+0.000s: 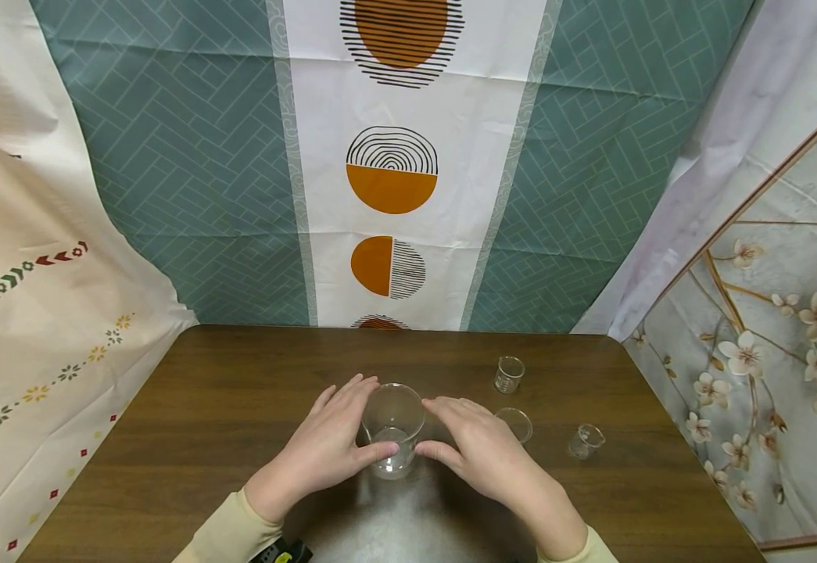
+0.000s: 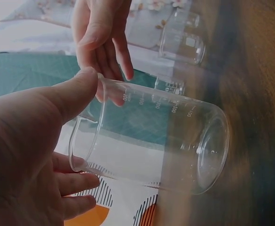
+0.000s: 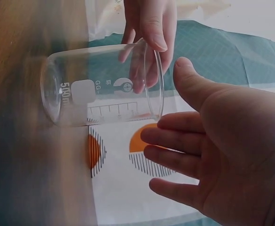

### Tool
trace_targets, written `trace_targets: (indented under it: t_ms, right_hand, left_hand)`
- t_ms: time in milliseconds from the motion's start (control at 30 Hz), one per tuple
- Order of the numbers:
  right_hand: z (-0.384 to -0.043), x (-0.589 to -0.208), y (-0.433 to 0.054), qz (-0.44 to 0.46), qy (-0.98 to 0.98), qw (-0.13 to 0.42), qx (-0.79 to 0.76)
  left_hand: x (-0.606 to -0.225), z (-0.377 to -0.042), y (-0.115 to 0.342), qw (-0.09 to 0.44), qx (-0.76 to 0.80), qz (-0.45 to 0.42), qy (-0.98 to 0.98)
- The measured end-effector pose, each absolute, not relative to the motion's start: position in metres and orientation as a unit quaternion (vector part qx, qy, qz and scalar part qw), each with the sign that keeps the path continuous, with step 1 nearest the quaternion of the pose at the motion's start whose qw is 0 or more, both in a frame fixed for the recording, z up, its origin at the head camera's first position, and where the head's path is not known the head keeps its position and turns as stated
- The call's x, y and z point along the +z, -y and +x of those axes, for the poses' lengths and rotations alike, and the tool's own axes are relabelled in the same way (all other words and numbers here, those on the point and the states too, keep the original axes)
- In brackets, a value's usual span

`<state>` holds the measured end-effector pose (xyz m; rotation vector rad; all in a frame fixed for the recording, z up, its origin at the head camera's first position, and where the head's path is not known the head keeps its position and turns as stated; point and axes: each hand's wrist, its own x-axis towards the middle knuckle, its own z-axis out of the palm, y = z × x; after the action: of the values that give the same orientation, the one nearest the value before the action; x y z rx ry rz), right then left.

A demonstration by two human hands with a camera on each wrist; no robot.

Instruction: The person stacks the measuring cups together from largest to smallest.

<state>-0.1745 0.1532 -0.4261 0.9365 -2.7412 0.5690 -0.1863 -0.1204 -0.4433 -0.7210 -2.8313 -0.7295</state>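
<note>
Left grip (image 1: 331,438): fingers wrapped about the rim end of the large beaker (image 1: 394,403), thumb laid across the near side. Right grip (image 1: 481,446): spread, nothing held; thumb held apart from the rim, forefinger tip very near it, contact not to be made out.

Large beaker is found between the two palms, just right of the left grip and just left of the right one. Long axis is kept upright, mouth at finger height, base below both grips. Base appears to be rested on the bench (image 1: 239,391); contact not confirmed. Left grip is judged the nearer; the key relation is taken to be that small gap on the right side, across the upright axis.

Farther out, a medium beaker (image 1: 527,429) is partly hidden behind the right grip. One small beaker (image 1: 510,375) is seen beyond that grip, another little beaker (image 1: 586,442) off to its right.
</note>
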Motion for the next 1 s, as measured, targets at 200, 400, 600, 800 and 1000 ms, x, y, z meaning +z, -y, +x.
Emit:
trace_targets:
  t_ms: [200,400,600,800,1000]
  right_hand:
    - [-0.1734,-0.4247,-0.1528,0.321,0.922,0.107,0.188]
    - [-0.1728,-0.4244,-0.1534,0.318,0.925,0.104,0.18]
    - [-0.1722,-0.4247,-0.1534,0.32,0.925,0.101,0.178]
    - [-0.1718,-0.4251,-0.1534,0.32,0.925,0.102,0.179]
    - [-0.1721,-0.425,-0.1538,0.319,0.925,0.096,0.182]
  left_hand:
    - [-0.4437,-0.1866,0.1205,0.065,-0.245,-0.243,0.936]
    - [-0.4444,-0.1865,0.1197,0.064,-0.243,-0.244,0.937]
    - [-0.446,-0.1857,0.1182,0.064,-0.249,-0.245,0.935]
    - [-0.4473,-0.1859,0.1176,0.07,-0.249,-0.242,0.935]
    - [-0.4466,-0.1867,0.1178,0.078,-0.247,-0.246,0.934]
